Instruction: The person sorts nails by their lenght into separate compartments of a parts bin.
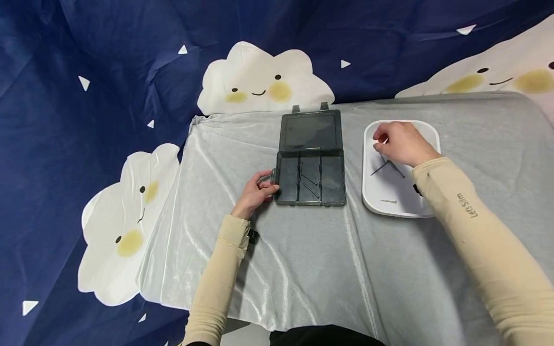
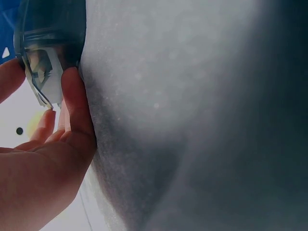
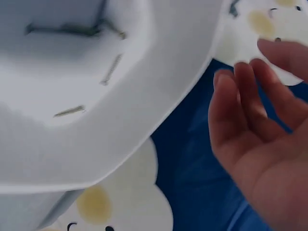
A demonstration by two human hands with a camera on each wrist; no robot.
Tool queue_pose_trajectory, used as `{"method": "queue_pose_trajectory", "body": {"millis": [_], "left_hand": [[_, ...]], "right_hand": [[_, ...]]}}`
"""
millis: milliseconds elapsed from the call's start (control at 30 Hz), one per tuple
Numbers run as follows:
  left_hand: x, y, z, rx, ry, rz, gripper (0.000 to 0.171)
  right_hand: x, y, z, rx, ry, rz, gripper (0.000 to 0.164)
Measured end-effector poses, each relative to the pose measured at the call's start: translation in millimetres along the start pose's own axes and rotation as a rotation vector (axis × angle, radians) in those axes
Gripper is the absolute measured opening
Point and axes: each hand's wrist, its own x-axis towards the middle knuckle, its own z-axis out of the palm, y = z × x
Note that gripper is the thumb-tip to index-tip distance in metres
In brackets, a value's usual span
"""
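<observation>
My left hand (image 1: 256, 194) grips the left side of a dark see-through plastic box (image 1: 331, 190), thumb and fingers on either side of its edge. The box's lid (image 1: 310, 129) is raised and lies back, away from me. Several thin dark screws (image 1: 310, 191) lie in the middle compartment. My right hand (image 1: 403, 142) hovers over the white tray (image 1: 372, 204), fingers loosely bent, with nothing visible between them in the right wrist view. Below it, dark long screws (image 1: 396, 169) lie crossed in the tray. A short light screw (image 1: 388, 201) lies near the tray's front.
A grey velvety cloth (image 1: 303, 269) with folds covers the table under both containers. Behind and to the left hangs a dark blue fabric (image 1: 143, 29) printed with smiling clouds. The tray stands right of the box, with a strip of cloth between them.
</observation>
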Motion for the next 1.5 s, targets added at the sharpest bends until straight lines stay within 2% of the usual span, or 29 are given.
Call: {"method": "queue_pose_trajectory", "body": {"millis": [133, 267, 467, 667, 867, 1200, 1500], "left_hand": [[-1.5, -0.7, -0.7, 0.006, 0.003, 0.015, 0.056], [-2.2, -1.1, -1.4, 0.008, 0.004, 0.033, 0.055], [-0.3, -0.3, -1.2, 0.024, 0.008, 0.006, 0.058], [0.7, 0.5, -1.2, 0.028, 0.007, -0.008, 0.058], [-0.1, 0.9, -1.3, 0.035, 0.003, -0.004, 0.057], [-0.9, 0.9, -1.2, 0.031, 0.003, -0.004, 0.058], [1.0, -0.2, -1.6, 0.032, 0.0, 0.002, 0.058]], "right_hand": [[2.0, 15.0, 9.5, -0.055, -0.136, -0.049, 0.019], [1.9, 23.1, 20.8, -0.084, -0.204, -0.091, 0.018], [-2.0, 30.9, 37.1, -0.15, -0.247, -0.14, 0.015], [-4.0, 36.7, 47.1, -0.172, -0.233, -0.158, 0.015], [-4.9, 40.0, 53.9, -0.206, -0.246, -0.128, 0.016], [-6.6, 36.2, 58.4, -0.217, -0.22, -0.055, 0.015], [-7.5, 33.7, 57.5, -0.202, -0.283, 0.026, 0.008]]}}
